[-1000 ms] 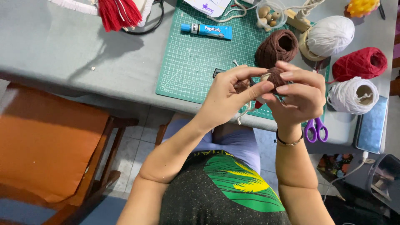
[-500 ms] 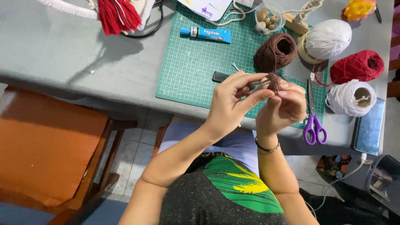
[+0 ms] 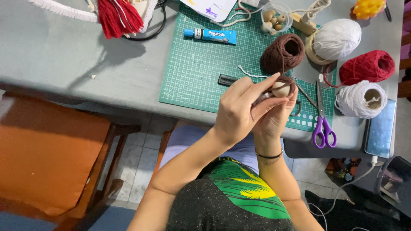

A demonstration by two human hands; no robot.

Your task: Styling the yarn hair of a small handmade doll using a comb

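Observation:
My left hand and my right hand are pressed together above the front edge of a green cutting mat. Between their fingertips sits a small wooden bead with brown yarn wrapped partly round it. The left fingers pinch the yarn over the bead, and the right hand cups it from behind. A strand runs up from the bead to a brown yarn ball on the mat. Much of the right hand is hidden behind the left.
On the mat lie a blue glue tube, a black comb and purple-handled scissors. White yarn balls, a red ball, a cup of beads, a red tassel and a phone surround it. An orange chair stands left.
Both hands have drawn closer together and shifted slightly left and down. The bead with its brown yarn now shows between the fingertips.

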